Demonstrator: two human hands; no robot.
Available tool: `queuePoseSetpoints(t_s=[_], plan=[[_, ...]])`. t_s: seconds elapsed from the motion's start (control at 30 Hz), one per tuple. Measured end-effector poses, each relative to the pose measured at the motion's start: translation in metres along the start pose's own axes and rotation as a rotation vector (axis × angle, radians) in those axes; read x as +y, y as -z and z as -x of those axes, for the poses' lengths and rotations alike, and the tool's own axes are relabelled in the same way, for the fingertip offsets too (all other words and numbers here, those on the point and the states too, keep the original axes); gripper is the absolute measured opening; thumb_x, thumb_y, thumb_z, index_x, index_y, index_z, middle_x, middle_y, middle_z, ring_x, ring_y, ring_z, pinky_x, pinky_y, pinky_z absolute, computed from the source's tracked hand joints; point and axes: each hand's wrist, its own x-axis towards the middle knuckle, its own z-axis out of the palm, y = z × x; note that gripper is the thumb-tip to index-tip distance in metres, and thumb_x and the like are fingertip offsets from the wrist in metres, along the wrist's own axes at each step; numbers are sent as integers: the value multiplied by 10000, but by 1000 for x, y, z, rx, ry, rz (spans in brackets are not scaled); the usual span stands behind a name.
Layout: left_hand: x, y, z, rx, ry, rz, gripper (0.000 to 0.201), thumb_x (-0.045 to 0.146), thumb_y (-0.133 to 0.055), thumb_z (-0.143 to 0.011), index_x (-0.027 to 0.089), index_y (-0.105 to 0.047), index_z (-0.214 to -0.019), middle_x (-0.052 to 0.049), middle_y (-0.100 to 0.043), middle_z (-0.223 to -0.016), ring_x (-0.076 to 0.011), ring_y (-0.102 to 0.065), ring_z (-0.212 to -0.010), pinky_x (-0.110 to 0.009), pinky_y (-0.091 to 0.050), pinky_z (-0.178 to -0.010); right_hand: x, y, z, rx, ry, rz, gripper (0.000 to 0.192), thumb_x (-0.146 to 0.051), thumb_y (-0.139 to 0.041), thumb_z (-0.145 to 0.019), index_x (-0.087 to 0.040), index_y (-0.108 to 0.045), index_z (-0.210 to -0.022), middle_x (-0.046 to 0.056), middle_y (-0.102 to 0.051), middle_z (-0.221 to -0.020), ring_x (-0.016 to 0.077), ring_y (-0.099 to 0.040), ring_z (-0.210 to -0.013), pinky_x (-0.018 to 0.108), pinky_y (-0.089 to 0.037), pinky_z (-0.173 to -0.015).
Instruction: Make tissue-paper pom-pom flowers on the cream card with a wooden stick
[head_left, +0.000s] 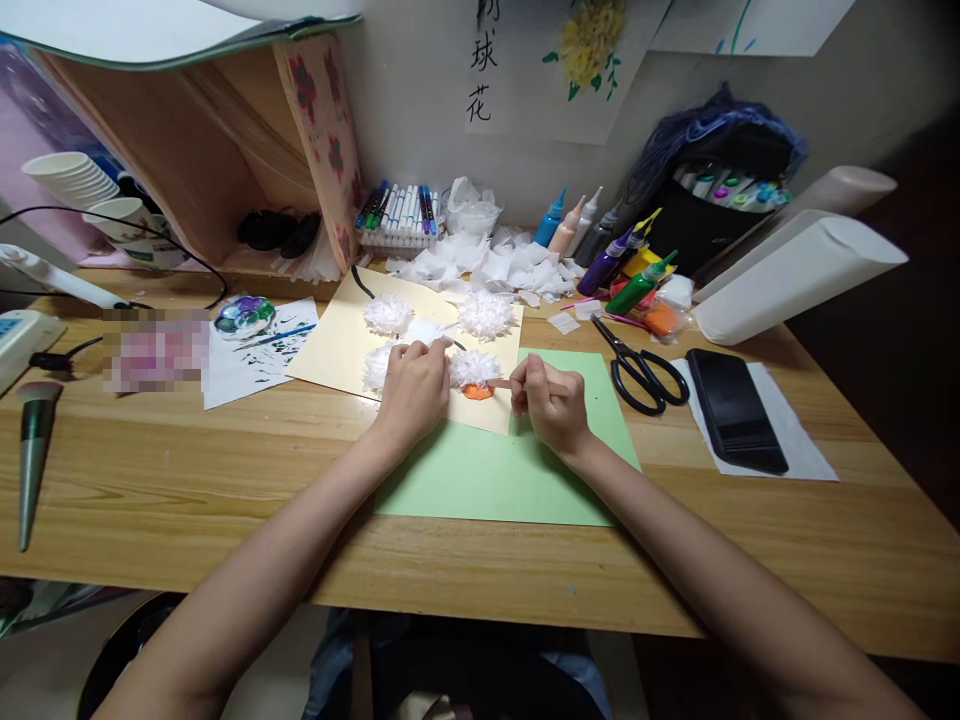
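Observation:
A cream sheet of paper point(337, 330) carries several fluffy white paper pompoms point(486, 315) and dark painted lines. It overlaps a green sheet point(502, 480). My left hand point(416, 385) rests on the cream sheet among the pompoms, its fingers bent and pressed together. Their tips are hidden, so what they hold, if anything, does not show. My right hand point(551, 400) is closed around a thin, light-brown stick point(501, 383). The stick's tip reaches an orange patch point(478, 392) at the lower edge of the front right pompom point(474, 367).
Black-handled scissors point(645, 375) and a phone point(735, 410) lie to the right. Torn white tissue point(480, 265), markers point(401, 212) and paint bottles point(634, 285) stand behind. On the left are a paint palette point(244, 315), a thin blue brush point(277, 337) and a large brush point(34, 450).

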Motion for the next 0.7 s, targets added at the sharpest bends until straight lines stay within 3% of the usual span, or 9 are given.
queuePoseSetpoints(t_s=[0.27, 0.4, 0.57, 0.63, 0.7], plan=[[0, 0, 0, -5, -14, -5, 317, 163, -338, -919, 116, -552, -1148, -101, -654, -784, -251, -577, -867, -376, -352, -826, -11, -2, -49, -130, -321, -134, 575, -623, -392, -861, -186, -481, -497, -19, -475, -297, 92, -445, -255, 204, -340, -313], [0, 0, 0, 4, -26, -28, 318, 151, -335, -911, 129, -549, -1146, -98, -649, -787, -250, -574, -845, -374, -349, -816, -14, 10, -43, -249, -181, -87, 547, -566, -377, -898, -178, -509, -536, -25, -493, -333, 86, -469, -310, 204, -346, -375], [1, -1, 2, 7, -33, -44, 316, 141, -345, -906, 123, -547, -1148, -100, -652, -801, -244, -576, -841, -367, -349, -814, -8, 29, -9, -264, 240, 92, 521, -410, -300, -961, -185, -498, -534, -20, -500, -414, 81, -448, -400, 236, -372, -500], [1, 1, 1, -7, -29, -30, 310, 141, -352, -907, 124, -549, -1145, -94, -659, -803, -236, -579, -842, -367, -349, -825, 0, 33, 2, -185, 272, 46, 516, -396, -302, -959, -189, -499, -530, -18, -494, -428, 84, -433, -400, 242, -360, -485], [-2, 5, -2, -25, -4, -4, 292, 151, -366, -909, 140, -566, -1121, -80, -667, -796, -225, -585, -850, -370, -344, -851, 9, 33, 10, -72, 146, -57, 503, -416, -321, -949, -192, -520, -544, -16, -499, -432, 91, -440, -399, 242, -353, -458]])
